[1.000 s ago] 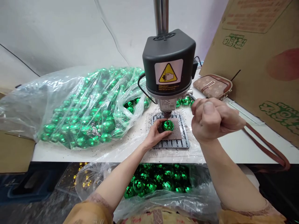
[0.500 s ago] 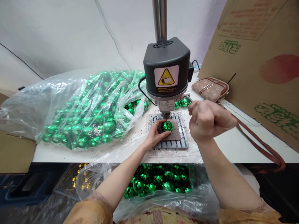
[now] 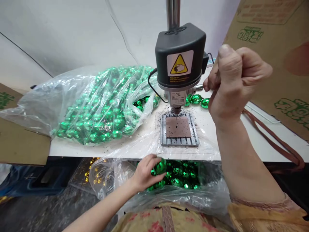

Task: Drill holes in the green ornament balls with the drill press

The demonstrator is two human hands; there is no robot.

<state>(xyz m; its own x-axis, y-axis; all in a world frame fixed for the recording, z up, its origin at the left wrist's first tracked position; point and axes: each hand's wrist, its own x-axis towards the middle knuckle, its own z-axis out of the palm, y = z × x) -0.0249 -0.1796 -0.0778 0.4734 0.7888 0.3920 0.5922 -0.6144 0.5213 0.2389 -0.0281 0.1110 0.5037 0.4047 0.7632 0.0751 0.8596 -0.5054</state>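
Observation:
My left hand point(image 3: 147, 173) is below the table edge, its thumb and fingers around a shiny green faceted ball point(image 3: 160, 165). Right under it, more green faceted balls point(image 3: 184, 175) lie in a clear plastic bag at my lap. My right hand point(image 3: 233, 82) is closed in a fist at the feed lever point(image 3: 199, 87) of a small black drill press point(image 3: 180, 58); most of the lever is hidden behind the fingers. Beneath the drill chuck point(image 3: 177, 109), a brown square pad point(image 3: 181, 126) with a dark hole lies on the slotted metal base point(image 3: 180, 141).
A large clear bag of green balls point(image 3: 96, 112) covers the table's left side. More green balls point(image 3: 196, 99) lie behind the press. Cardboard boxes point(image 3: 277, 64) stand right and left, and a brown strap point(image 3: 272, 137) hangs near the right edge. Dark chips litter the white tabletop point(image 3: 125, 149).
My left hand has left the pad under the drill, now bare, and come down toward me to the bag of balls at my lap. My right hand has risen with the lever.

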